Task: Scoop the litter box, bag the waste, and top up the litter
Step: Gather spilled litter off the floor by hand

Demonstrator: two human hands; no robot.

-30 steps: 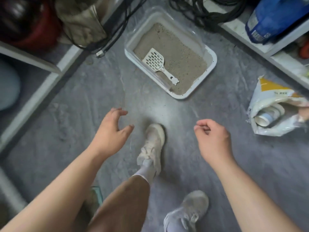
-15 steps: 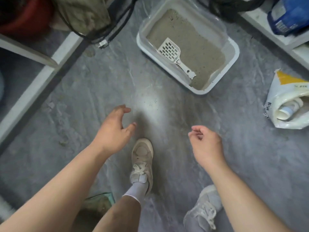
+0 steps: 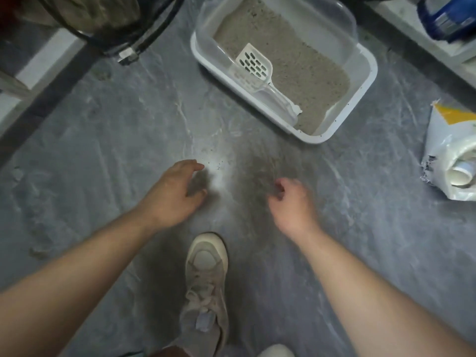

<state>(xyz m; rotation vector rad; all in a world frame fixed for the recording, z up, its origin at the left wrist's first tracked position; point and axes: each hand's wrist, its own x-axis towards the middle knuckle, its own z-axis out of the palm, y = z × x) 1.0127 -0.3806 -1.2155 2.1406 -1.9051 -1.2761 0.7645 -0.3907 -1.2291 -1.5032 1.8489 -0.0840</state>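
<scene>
A white litter box point(image 3: 360, 99) sits on the grey floor at the upper middle, filled with grey litter point(image 3: 296, 55). A white slotted scoop point(image 3: 257, 68) lies in it, handle toward me. A white and yellow litter bag point(image 3: 453, 155) lies open at the right edge, with rolled white items in its mouth. My left hand point(image 3: 172, 194) and my right hand point(image 3: 291, 202) hover above the floor below the box, both holding nothing, fingers loosely curled. Neither hand touches the box or scoop.
My beige shoe point(image 3: 206, 274) stands on the floor between my arms. A white shelf frame point(image 3: 38, 63) with black cables point(image 3: 144, 34) runs along the left. Another shelf with a blue container point(image 3: 448, 16) is at the upper right. Loose litter grains point(image 3: 211, 155) speckle the floor.
The view has moved closer to the litter box, which now looks larger and sits further right. Both hands stay empty and have drawn nearer to each other.
</scene>
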